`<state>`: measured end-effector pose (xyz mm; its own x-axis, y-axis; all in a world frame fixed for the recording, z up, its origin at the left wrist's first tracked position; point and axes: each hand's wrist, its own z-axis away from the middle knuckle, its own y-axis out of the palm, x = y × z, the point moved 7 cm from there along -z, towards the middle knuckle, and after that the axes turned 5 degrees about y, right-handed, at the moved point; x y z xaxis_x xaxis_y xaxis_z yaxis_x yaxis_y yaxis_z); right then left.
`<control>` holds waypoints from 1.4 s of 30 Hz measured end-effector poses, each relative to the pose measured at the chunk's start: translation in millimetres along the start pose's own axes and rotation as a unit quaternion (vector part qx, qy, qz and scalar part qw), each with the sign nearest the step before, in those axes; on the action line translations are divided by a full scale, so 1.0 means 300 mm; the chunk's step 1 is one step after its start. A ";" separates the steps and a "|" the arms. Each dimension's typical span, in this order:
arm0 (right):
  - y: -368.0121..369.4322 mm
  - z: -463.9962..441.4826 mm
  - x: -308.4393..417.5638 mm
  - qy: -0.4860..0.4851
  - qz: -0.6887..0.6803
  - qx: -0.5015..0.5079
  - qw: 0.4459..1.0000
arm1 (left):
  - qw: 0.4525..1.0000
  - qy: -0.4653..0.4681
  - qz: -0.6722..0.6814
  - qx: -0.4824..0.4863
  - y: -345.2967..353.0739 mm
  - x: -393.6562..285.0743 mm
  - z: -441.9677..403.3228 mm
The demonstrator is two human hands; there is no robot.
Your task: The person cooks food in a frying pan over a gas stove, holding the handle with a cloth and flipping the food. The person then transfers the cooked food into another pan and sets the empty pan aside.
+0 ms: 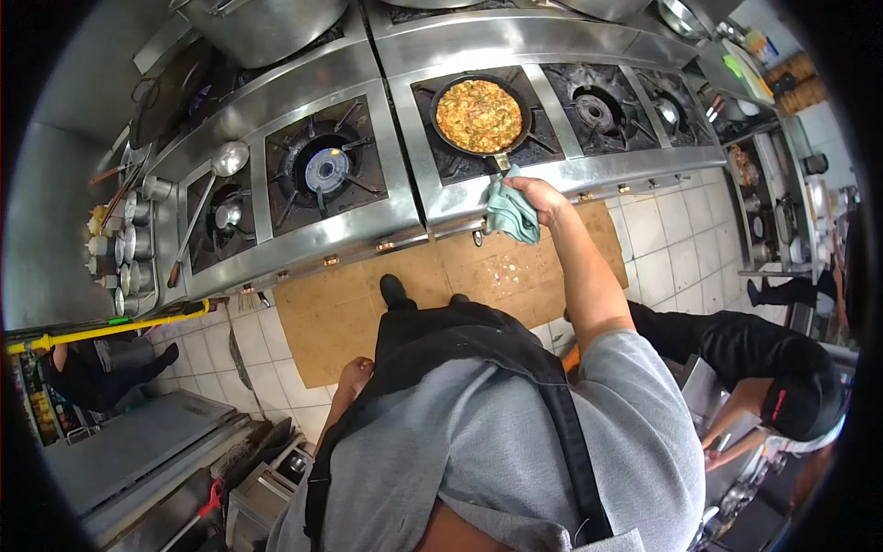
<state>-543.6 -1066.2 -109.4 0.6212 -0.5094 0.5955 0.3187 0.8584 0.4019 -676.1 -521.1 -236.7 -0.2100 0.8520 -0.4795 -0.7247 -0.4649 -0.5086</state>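
Observation:
A black frying pan (525,133) with an orange-yellow, green-flecked food (479,116) filling it sits on a stove burner. Its handle points down toward the front edge, where a green cloth (512,213) is wrapped about it. My right hand (541,200) is closed on this cloth at the handle. On the other side, my left hand (357,373) hangs low beside the black apron (460,336), its fingers curled; whether anything is inside them is too small to tell.
A ladle (230,158) lies across the stove's left part near metal cups (138,241). Large pots (267,28) stand behind. A yellow pipe (110,328) runs at left. A co-worker (763,359) bends over a counter at right; other people are partly visible at both sides.

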 end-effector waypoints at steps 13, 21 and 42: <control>0.005 0.079 0.017 -0.092 0.033 -0.162 0.982 | 0.995 -0.008 0.092 -0.040 0.032 0.057 -0.043; 0.007 0.082 0.022 -0.108 0.083 -0.178 0.975 | 0.999 0.015 0.003 -0.052 -0.028 0.021 0.016; 0.018 0.006 0.033 -0.079 0.056 -0.160 0.982 | 0.990 0.010 0.135 -0.038 0.070 0.214 -0.052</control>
<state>-537.0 -1066.7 -100.0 0.5545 -0.3911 0.7346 0.4782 0.8722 0.1033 -694.7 -479.9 -289.3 -0.3755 0.6895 -0.6193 -0.5918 -0.6927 -0.4124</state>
